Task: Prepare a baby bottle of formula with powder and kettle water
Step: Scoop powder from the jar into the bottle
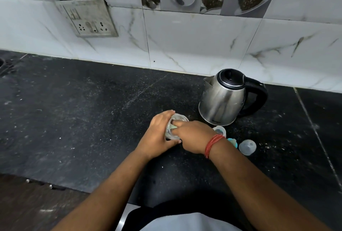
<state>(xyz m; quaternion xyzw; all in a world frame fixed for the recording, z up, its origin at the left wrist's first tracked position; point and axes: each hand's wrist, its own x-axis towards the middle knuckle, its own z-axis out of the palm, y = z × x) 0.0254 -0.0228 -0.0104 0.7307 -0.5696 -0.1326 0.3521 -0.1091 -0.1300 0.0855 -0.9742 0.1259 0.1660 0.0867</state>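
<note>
- Grey metal switch plate with sockets sits on the white marble-look wall tiles, far left and well above the work.
- The black speckled stone bench runs across the whole view, dusted with pale specks.
- The left hand wraps a clear container near the middle of the bench, its fingers curled round the far side and the thumb across the near side.
- The right hand reaches into the container's open mouth; its fingers go inside beside something pale green, and whether they pinch it cannot be told. A red thread band circles that wrist.
- Just right of that wrist, small clear and turquoise bottle parts lie on the bench, partly hidden.
- A clear domed cap lies a little farther right, apart from them.
- The steel kettle stands upright behind these, lid closed, black handle to the right, near the wall.
</note>
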